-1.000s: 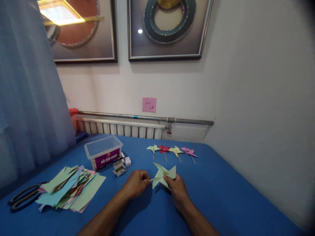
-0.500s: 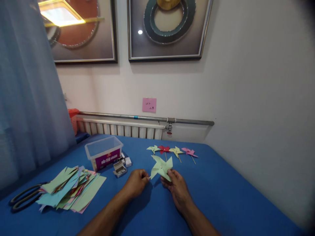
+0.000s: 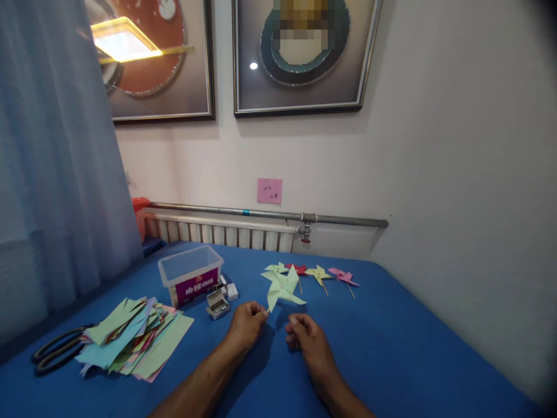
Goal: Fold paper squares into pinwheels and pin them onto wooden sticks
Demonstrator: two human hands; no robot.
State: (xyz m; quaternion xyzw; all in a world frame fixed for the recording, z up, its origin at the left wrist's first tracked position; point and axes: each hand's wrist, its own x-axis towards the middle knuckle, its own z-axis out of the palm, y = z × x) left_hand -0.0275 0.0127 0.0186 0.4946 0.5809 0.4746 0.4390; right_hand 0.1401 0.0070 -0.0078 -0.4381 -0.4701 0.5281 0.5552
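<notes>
A pale green paper pinwheel (image 3: 282,288) stands up in front of me with a small shiny pin at its centre. My left hand (image 3: 248,326) is closed in a pinch at its lower left, holding it; the stick is mostly hidden by the fingers. Just below and to the right, my right hand (image 3: 310,343) is apart from the pinwheel, fingers curled in and nothing seen in them. Behind it lie several finished pinwheels: a pale green one (image 3: 277,268), a red one (image 3: 297,270), a yellow one (image 3: 319,273) and a pink one (image 3: 343,276).
On the blue table (image 3: 418,342), a clear plastic box (image 3: 191,264) stands at back left beside small boxes, one an opened carton (image 3: 217,304) with metal bits. Coloured paper strips (image 3: 130,339) are heaped at left, partly over scissors (image 3: 58,351). A pipe (image 3: 348,221) runs along the wall.
My right hand has let go of the pinwheel's blade and drawn slightly down. The pinwheel has turned, its blades now at a different angle. The view has shifted slightly.
</notes>
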